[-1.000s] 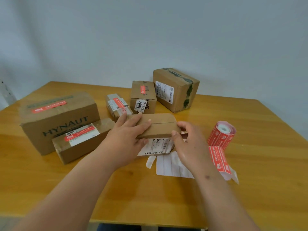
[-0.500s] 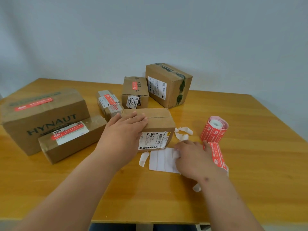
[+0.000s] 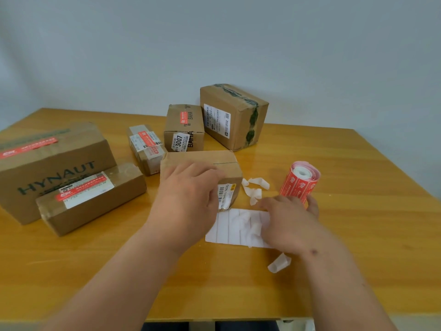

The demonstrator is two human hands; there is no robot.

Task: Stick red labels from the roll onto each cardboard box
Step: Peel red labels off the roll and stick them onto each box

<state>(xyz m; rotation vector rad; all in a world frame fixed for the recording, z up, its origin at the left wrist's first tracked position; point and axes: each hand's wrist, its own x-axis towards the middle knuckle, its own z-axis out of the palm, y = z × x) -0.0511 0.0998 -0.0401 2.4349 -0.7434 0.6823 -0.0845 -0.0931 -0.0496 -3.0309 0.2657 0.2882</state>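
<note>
Centre of the frame: the left hand [image 3: 188, 199] lies on the near cardboard box [image 3: 226, 161], its fingers [image 3: 205, 170] curled over the top front edge and gripping it. We see no red label on this box, only a white barcode sticker on its front face.

Right of centre: the right hand [image 3: 288, 220] rests low on the counter [image 3: 358, 235], over a white sheet of backing paper [image 3: 229, 225]. Its fingers are blurred, and we cannot tell whether they pinch anything. Its far edge lies just beside the roll of red labels [image 3: 298, 185], which stands tilted on the counter.

Curled white backing scraps [image 3: 255, 187] lie between the near box and the roll; one further scrap [image 3: 279, 263] lies near the right wrist.

Left of the frame: we see a large box [image 3: 47, 163] printed HYNAUT and a long flat box [image 3: 95, 199] in front of it, each bearing a red label.

Upper centre: a small taped box [image 3: 148, 146] and an upright box [image 3: 183, 127] marked 3007 also carry red labels. The rearmost box [image 3: 236, 115], with dark tape, shows only a white sticker.
</note>
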